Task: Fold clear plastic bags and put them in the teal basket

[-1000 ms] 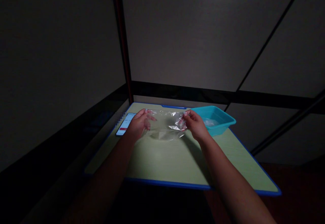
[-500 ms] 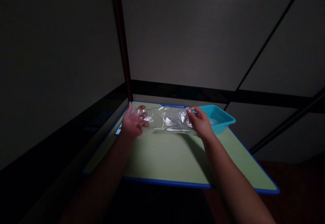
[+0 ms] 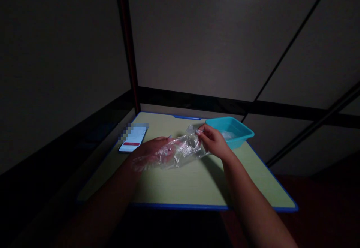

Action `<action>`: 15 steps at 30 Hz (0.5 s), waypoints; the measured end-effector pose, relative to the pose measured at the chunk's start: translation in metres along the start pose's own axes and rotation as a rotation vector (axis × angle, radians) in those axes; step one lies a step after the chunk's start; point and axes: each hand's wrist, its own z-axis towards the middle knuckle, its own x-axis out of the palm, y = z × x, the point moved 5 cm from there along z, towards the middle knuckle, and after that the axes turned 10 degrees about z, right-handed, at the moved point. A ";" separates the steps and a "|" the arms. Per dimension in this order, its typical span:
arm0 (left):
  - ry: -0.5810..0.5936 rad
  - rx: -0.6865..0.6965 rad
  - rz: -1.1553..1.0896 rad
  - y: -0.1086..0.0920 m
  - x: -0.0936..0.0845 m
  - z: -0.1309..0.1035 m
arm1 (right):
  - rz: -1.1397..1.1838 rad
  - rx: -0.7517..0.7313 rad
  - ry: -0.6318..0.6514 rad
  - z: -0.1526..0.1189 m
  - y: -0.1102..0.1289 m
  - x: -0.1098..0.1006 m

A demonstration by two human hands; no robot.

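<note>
My right hand [image 3: 212, 140] pinches one end of a crinkled clear plastic bag [image 3: 184, 148] between thumb and fingers, above the table. The bag stretches down to the left in loose, shiny folds and lies across my left hand [image 3: 157, 148]. Through the film I see the left palm and fingers, stretched to the right and partly blurred. Its thumb side shows along the bag's upper edge. Whether the left hand is inside the bag or behind it, I cannot tell.
A turquoise plastic basin [image 3: 239, 141] stands at the table's back right, with something clear inside. A phone [image 3: 133, 137] with a lit screen lies at the left. The pale table [image 3: 180, 188] has a blue rim; panelled walls [image 3: 191, 45] stand behind and left.
My left hand has turned and moved right and down, nearer the right hand. The bag, stretched level before, now sags and slants over the left hand. More of the phone shows.
</note>
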 end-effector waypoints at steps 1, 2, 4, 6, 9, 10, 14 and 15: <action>0.062 -0.029 0.043 0.003 0.002 0.001 | -0.044 -0.020 0.007 -0.002 0.001 0.001; 0.126 -0.065 0.078 0.007 0.004 0.002 | -0.099 -0.046 0.019 -0.005 0.004 0.002; 0.214 -0.105 0.098 0.014 0.005 0.006 | -0.237 -0.115 0.047 -0.013 0.014 0.001; 0.239 -0.112 0.076 0.018 0.004 0.010 | -0.396 -0.187 0.060 -0.024 0.025 -0.005; 0.203 -0.111 0.052 0.020 0.001 0.014 | -0.536 -0.293 0.020 -0.042 0.035 -0.031; 0.178 -0.109 0.048 0.020 0.000 0.015 | -0.580 -0.295 -0.016 -0.046 0.033 -0.044; 0.077 -0.104 0.033 0.018 -0.003 0.015 | -0.785 -0.216 -0.149 -0.057 0.011 -0.106; 0.051 -0.106 0.034 0.018 -0.004 0.015 | -0.801 -0.180 -0.160 -0.057 0.005 -0.120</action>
